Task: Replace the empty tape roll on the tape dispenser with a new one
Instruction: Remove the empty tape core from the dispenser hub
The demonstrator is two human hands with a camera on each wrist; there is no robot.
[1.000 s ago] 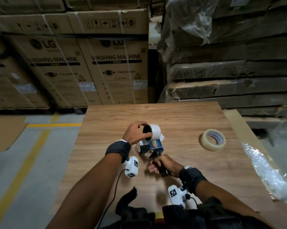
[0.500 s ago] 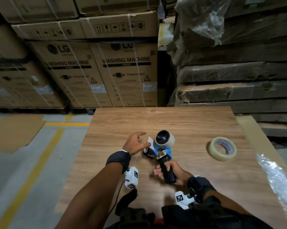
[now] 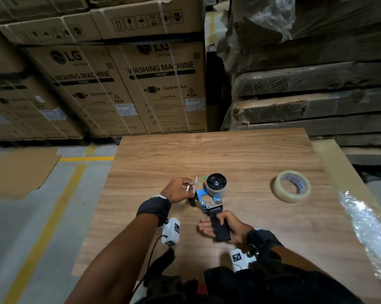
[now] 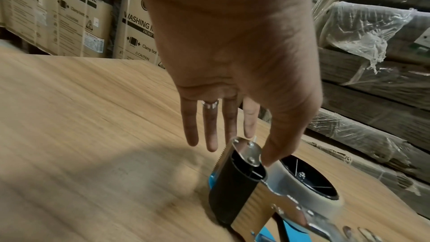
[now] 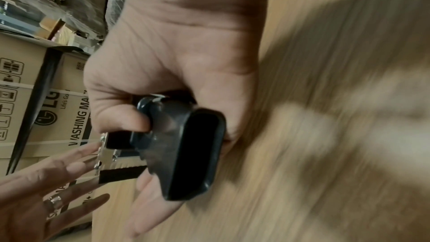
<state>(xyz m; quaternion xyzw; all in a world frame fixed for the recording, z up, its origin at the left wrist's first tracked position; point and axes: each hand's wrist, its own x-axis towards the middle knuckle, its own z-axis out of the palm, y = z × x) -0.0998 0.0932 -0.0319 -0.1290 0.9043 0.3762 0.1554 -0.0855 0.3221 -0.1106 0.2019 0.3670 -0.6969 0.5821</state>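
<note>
The tape dispenser (image 3: pixel 207 199) lies on its side on the wooden table (image 3: pixel 229 154), its blue frame underneath. A thin, nearly spent roll (image 3: pixel 215 192) sits around its black hub (image 4: pixel 309 178). My right hand (image 3: pixel 233 228) grips the black handle (image 5: pixel 186 144), thumb curled over it. My left hand (image 3: pixel 180 189) is at the dispenser's front end. Its fingers (image 4: pixel 229 117) are straight, and the thumb touches the metal plate above the black roller (image 4: pixel 235 187). A full roll of clear tape (image 3: pixel 292 186) lies flat to the right, apart from both hands.
Stacked washing machine cartons (image 3: pixel 141 88) stand beyond the table's far edge, with plastic-wrapped flat packs (image 3: pixel 305 95) at the back right. Crumpled clear plastic (image 3: pixel 365 233) lies by the table's right edge. Grey floor with a yellow line (image 3: pixel 53 205) runs along the left.
The dispenser went from being held up with my left hand on its roll to lying flat on the table. My left hand let go of the roll and moved to the front end.
</note>
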